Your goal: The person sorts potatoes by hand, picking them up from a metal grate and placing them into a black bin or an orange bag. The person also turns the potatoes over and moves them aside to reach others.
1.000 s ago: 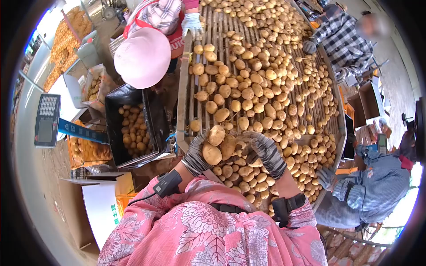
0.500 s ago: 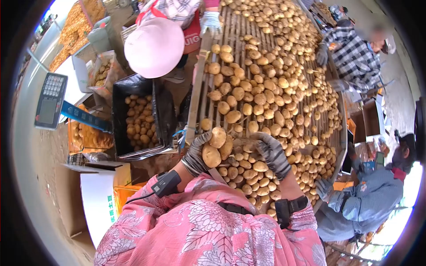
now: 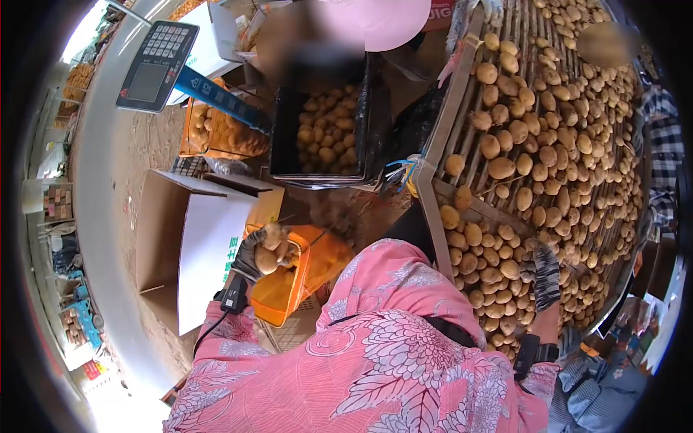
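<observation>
bright daylight | fisheye-warped edges | black corners | blown-out rim glare

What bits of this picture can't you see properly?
Head view.
- Scale screen: numbers too small to read.
- Orange crate: bottom hidden behind left hand and its potatoes.
- Right hand: palm faces away, grip unclear.
- Pink hat: cut by top edge.
</observation>
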Motion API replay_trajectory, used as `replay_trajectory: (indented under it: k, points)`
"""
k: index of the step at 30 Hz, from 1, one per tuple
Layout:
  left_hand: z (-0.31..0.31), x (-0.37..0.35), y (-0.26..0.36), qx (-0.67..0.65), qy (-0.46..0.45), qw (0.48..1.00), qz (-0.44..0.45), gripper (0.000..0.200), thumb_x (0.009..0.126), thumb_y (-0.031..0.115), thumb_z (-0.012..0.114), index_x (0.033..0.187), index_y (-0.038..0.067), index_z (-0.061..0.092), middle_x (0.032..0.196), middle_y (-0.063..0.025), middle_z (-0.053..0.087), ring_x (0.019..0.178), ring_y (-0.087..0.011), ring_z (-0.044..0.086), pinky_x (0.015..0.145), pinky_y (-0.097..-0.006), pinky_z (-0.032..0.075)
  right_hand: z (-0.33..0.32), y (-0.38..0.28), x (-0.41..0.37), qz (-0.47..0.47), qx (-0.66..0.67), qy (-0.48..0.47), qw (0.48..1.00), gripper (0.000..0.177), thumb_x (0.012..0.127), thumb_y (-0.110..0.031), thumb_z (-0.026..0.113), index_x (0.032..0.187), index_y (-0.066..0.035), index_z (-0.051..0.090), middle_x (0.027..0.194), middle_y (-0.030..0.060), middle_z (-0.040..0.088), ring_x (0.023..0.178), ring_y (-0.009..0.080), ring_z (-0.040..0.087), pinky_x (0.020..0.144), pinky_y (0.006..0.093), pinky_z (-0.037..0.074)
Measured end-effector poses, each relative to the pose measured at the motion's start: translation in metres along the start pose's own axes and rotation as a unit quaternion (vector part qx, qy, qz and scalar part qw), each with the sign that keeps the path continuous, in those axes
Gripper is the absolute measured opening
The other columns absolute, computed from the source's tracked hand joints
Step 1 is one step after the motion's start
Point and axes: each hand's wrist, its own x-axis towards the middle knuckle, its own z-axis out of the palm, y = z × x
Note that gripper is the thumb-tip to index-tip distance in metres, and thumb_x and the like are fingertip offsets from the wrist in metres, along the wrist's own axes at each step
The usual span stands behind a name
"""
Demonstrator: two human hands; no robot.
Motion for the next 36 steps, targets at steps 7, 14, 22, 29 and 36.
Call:
replay_trajectory:
  k: [7,14,22,29,36]
  points:
    - [-0.120,-0.034,-0.021,0.081,0.326,0.940,-0.063,0.037,0.074,0.034,0.069,0.105,0.016,0.058,0.088,-0.0044,0.060,0.071,-0.0283,0.057,0.058,-0.0455,0.046,-0.004,0.003,0.003,0.049,-0.004,0.043,0.998,0.031,0.091,-0.029,0.055,0.117,-0.012,0.055,0.080,0.0026,0.064,0.055,0.0130,0.062,0.048,0.0263,0.051]
    - [-0.107,-0.014,-0.014,0.179,0.444,0.877,-0.043,0.040,0.077,0.025,0.064,0.116,0.016,0.055,0.096,-0.0096,0.062,0.066,-0.0289,0.059,0.055,-0.0408,0.050,-0.015,0.018,-0.005,0.053,0.011,0.058,0.997,0.030,0.092,-0.027,0.054,0.118,-0.012,0.053,0.084,0.0026,0.064,0.060,0.0124,0.062,0.050,0.0265,0.052]
    - [0.093,0.078,-0.013,-0.011,-0.068,0.997,0.044,0.053,0.082,0.031,0.058,0.126,0.004,0.048,0.118,-0.0207,0.054,0.089,-0.0380,0.062,0.071,-0.0466,0.055,-0.009,0.017,-0.027,0.026,0.039,0.058,0.997,0.027,0.091,-0.028,0.056,0.112,-0.011,0.057,0.083,0.0017,0.063,0.057,0.0135,0.061,0.051,0.0279,0.052]
    - [0.241,0.162,-0.056,0.058,-0.256,0.962,-0.077,0.057,0.085,0.044,0.055,0.125,0.004,0.051,0.122,-0.0222,0.054,0.100,-0.0385,0.059,0.082,-0.0490,0.051,-0.008,0.009,-0.066,-0.134,0.164,-0.032,0.977,0.044,0.086,-0.017,0.056,0.127,-0.004,0.045,0.099,0.0087,0.060,0.076,0.0188,0.063,0.062,0.0286,0.055]
    - [0.377,0.182,-0.195,0.512,-0.522,0.681,-0.045,0.072,0.085,0.051,0.055,0.134,0.002,0.039,0.136,-0.0130,0.041,0.118,-0.0268,0.048,0.102,-0.0370,0.036,0.030,0.006,-0.124,-0.278,0.246,0.056,0.927,0.068,0.083,-0.027,0.065,0.138,-0.009,0.029,0.117,0.0086,0.052,0.100,0.0175,0.056,0.063,0.0257,0.054]
